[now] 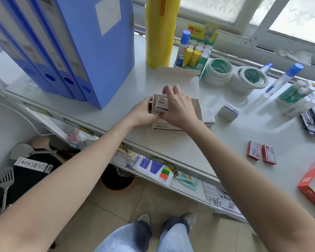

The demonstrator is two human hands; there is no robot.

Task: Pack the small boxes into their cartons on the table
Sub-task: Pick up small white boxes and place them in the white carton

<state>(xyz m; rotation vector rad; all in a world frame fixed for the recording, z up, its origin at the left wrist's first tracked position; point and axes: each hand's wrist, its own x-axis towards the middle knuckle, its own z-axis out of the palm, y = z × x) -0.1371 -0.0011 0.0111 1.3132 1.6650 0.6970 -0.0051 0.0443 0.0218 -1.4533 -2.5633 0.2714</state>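
A small white box with a blue band is held upright over the left end of an open white carton on the table. My left hand grips the box from its left side and my right hand grips it from the top and right. The carton's lid flap stands open behind. Two more small white boxes lie to the right, one touching the carton, one apart. Two small red boxes stand near the front edge beside a red carton.
Blue file binders stand at the left, a yellow tape stack and a glue stick display behind the carton. Tape rolls, glue bottles and pens fill the right. A cluttered lower shelf runs below the table edge.
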